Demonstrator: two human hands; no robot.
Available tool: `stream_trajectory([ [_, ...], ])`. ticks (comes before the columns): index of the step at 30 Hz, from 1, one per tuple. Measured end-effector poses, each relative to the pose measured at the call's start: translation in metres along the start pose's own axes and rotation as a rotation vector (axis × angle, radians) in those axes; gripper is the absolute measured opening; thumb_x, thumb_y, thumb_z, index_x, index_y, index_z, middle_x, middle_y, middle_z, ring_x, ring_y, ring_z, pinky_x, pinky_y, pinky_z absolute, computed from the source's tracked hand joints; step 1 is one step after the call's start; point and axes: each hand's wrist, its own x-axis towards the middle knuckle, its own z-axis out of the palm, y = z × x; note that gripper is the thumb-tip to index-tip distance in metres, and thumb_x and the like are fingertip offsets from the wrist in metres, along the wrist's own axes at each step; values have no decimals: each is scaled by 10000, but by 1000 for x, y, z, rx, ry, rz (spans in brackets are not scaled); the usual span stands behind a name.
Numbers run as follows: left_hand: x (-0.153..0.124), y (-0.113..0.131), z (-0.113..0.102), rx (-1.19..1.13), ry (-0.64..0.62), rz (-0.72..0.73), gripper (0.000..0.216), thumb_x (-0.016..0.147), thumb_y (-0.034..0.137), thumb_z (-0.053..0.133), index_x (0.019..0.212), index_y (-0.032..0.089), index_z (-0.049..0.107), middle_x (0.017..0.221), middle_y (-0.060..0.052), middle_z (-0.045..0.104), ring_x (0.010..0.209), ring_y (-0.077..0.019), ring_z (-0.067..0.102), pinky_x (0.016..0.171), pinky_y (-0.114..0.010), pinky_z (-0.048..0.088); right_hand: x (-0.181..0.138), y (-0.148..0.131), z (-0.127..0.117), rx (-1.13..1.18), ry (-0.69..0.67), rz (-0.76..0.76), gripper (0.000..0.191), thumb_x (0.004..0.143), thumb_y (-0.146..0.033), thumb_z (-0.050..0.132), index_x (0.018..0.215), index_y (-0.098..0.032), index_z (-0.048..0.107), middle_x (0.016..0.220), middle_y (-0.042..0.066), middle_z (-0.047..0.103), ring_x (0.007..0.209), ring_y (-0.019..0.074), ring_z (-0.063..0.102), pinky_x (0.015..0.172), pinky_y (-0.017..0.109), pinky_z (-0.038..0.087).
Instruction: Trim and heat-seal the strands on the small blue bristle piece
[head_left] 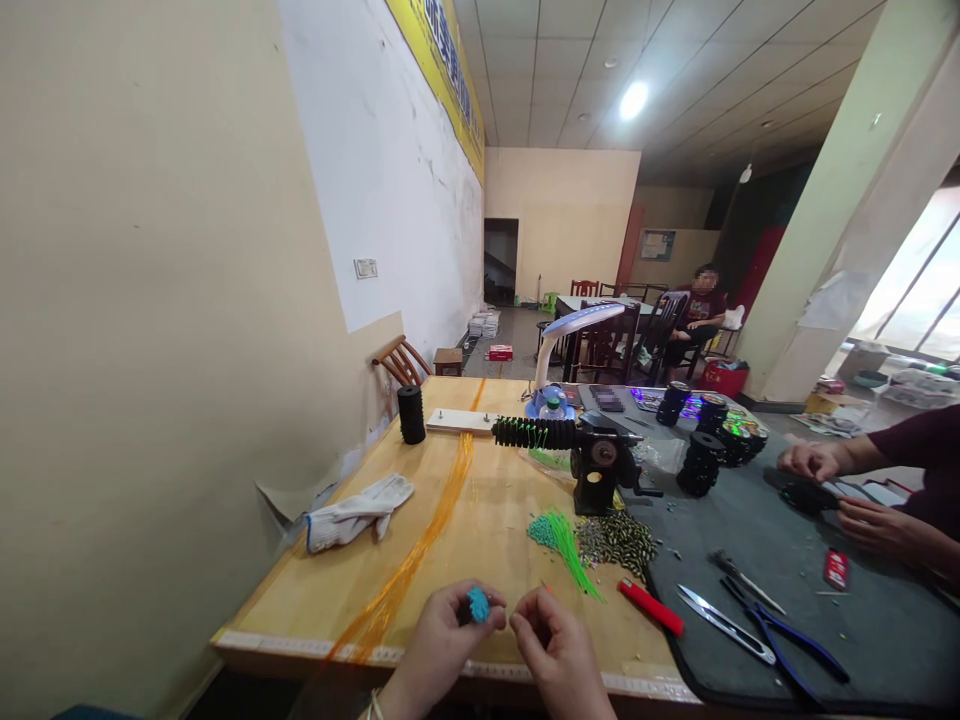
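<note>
Turquoise beads (pixel 478 604) sit in a snug pinch of the left hand (pixel 439 640), well controlled, while the right hand's (pixel 559 648) fingertips curl close, their hold too small to tell.

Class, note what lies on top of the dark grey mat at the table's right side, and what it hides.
On the dark grey mat lie blue-handled pliers, steel scissors and black cylindrical spools. Whatever lies beneath the mat is covered, so it cannot be seen.

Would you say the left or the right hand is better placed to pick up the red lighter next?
Right, I think: the right hand lies closer to the red lighter and holds nothing obvious, while the left hand pinches the turquoise beads.
</note>
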Motion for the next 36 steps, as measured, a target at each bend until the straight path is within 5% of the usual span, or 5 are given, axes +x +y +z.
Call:
stream_trajectory([
  [7, -4, 14, 2, 194, -29, 81, 199, 753, 323, 652, 671, 143, 648, 626, -40, 649, 634, -174, 570, 614, -249, 430, -2, -8, -9, -103, -6, -28, 271, 861, -394, 507, 728, -171, 583, 653, 17, 585, 619, 148, 519, 570, 231, 365],
  [13, 1, 5, 1, 82, 72, 37, 220, 736, 352, 649, 655, 152, 608, 595, -22, 617, 606, -171, 564, 605, -252, 439, 1, 1, -20, -127, 73, -28, 323, 866, -440, 468, 743, -165, 584, 689, 34, 604, 656, 166, 553, 605, 241, 392],
  [19, -4, -11, 15, 34, 205, 104, 236, 746, 384, 661, 709, 154, 622, 638, -21, 612, 633, -174, 573, 618, -248, 460, -1, 10, -2, -13, 38, 130, 367, 807, -516, 518, 699, -170, 573, 586, 12, 568, 556, 151, 514, 522, 243, 367],
  [26, -7, -20, 21, 264, 73, 245, 162, 822, 283, 597, 758, 157, 676, 709, -57, 681, 672, -187, 622, 629, -247, 460, 3, 4, 8, 389, -43, 345, 581, 582, -754, 605, 655, -184, 515, 510, -25, 554, 343, 70, 401, 357, 201, 285],
  [36, -8, -21, 11, 731, -65, 520, 321, 705, -12, 436, 859, 182, 640, 772, -70, 655, 702, -204, 616, 619, -259, 426, 5, -3, 8, 390, -85, 390, 654, 519, -816, 585, 601, -172, 503, 453, -50, 500, 294, 59, 433, 291, 167, 220],
])
